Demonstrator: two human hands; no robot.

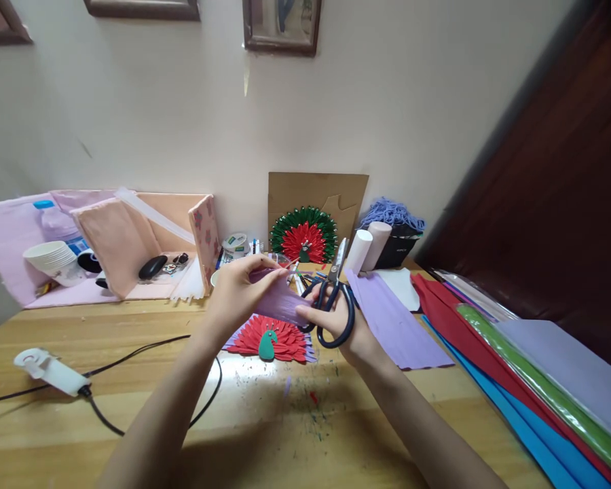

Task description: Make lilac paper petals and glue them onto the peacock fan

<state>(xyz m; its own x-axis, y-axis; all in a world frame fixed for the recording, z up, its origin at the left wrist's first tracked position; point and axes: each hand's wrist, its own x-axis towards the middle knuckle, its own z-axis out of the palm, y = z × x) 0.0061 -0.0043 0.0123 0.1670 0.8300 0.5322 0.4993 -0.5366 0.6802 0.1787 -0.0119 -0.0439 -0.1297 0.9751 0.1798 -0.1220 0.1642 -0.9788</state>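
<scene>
My left hand (246, 285) pinches a folded strip of purple crepe paper (280, 301) in front of me, thumb and fingers closed at its upper edge. My right hand (333, 316) carries black-handled scissors (337, 292), blades pointing up and away from the paper. The right thumb also presses on the strip's right end; the fingers behind it are partly hidden. Below the strip, a paper peacock (267, 344) with a green body, red fringed feathers and purple outer tips lies on the table. A larger purple crepe sheet (394, 319) spreads out to the right.
A red and green peacock (305, 238) leans on cardboard (290, 193) at the wall. White rolls (359, 251) stand beside blue yarn (394, 213). Coloured paper sheets (519, 373) line the right edge. A power strip (56, 372) and cable lie left, before a pink box (112, 251).
</scene>
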